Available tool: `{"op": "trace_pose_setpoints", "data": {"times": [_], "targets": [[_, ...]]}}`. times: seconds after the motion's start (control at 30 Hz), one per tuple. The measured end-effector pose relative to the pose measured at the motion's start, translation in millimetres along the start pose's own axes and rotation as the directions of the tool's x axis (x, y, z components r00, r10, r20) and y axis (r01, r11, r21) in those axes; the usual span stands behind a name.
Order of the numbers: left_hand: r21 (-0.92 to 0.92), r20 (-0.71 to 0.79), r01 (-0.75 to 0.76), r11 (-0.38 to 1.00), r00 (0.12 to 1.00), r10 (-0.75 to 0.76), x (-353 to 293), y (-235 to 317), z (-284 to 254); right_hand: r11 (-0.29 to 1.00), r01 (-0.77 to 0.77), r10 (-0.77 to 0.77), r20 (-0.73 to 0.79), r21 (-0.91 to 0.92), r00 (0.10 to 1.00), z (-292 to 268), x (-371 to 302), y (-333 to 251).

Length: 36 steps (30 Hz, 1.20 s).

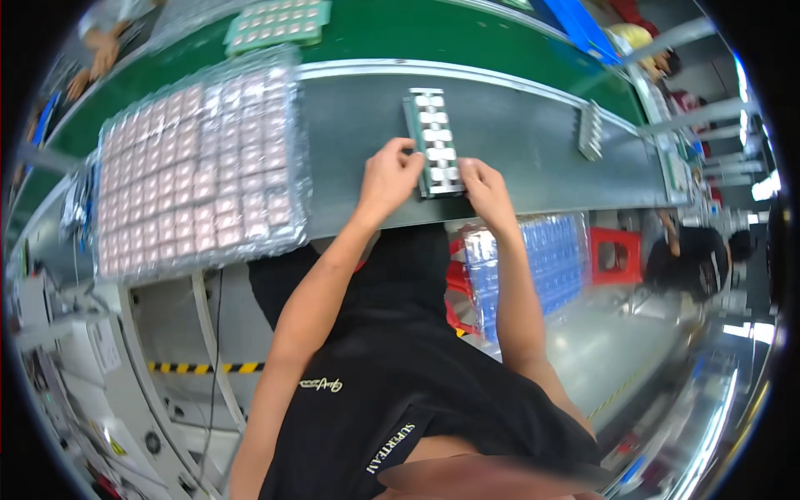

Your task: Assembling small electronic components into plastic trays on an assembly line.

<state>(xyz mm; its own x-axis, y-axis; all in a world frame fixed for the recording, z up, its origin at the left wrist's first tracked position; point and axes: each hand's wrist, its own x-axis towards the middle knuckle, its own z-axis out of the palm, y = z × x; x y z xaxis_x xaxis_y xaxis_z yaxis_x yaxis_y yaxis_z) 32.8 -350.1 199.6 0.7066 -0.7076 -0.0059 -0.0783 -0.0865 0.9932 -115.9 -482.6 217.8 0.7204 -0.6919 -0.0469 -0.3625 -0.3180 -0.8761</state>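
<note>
A long narrow fixture block (437,133) lies on the dark workbench in front of me. Two columns of pale silvery pieces run along its top, and a green strip shows along its left side. My left hand (392,177) is closed at the block's left edge, fingers curled in against it. On the opposite side my right hand (488,192) grips the near right corner, with its thumb and fingers bent. The undersides of the fingers are hidden on both hands.
Left of me lies a large clear plastic tray (200,162) with rows of pinkish square parts. A similar narrow block (590,132) sits to the right. A green panel of parts (277,23) rests on the green belt (375,33). Blue trays (542,267) and a red stool (615,254) stand below.
</note>
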Motion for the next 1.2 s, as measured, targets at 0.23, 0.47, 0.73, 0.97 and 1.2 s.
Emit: {"op": "trace_pose_setpoints", "data": {"times": [0.23,0.47,0.73,0.97,1.2], "targets": [[-0.141,0.114,0.271,0.952,0.960,-0.256,15.5,15.7,-6.7,0.946,-0.183,0.128,0.211,0.268,0.969,-6.5,25.6,-2.3],[-0.125,0.187,0.316,0.941,0.939,-0.290,27.0,14.8,-6.6,0.913,-0.265,0.143,0.366,0.311,0.920,-19.3,32.3,-0.1],[-0.007,0.007,0.184,0.983,0.983,-0.184,32.2,9.3,-1.7,0.954,-0.222,0.190,0.167,0.202,0.968,-9.1,36.1,3.1],[-0.072,-0.241,0.060,0.996,0.967,-0.076,19.2,8.6,-11.1,0.981,0.019,0.032,-0.253,0.195,0.967,-24.5,16.2,-3.7],[-0.474,-0.100,-0.045,0.879,0.995,-0.003,-19.0,63.4,-14.2,0.836,0.421,-0.491,-0.137,-0.351,0.860,28.4,-19.4,-80.4]]}}
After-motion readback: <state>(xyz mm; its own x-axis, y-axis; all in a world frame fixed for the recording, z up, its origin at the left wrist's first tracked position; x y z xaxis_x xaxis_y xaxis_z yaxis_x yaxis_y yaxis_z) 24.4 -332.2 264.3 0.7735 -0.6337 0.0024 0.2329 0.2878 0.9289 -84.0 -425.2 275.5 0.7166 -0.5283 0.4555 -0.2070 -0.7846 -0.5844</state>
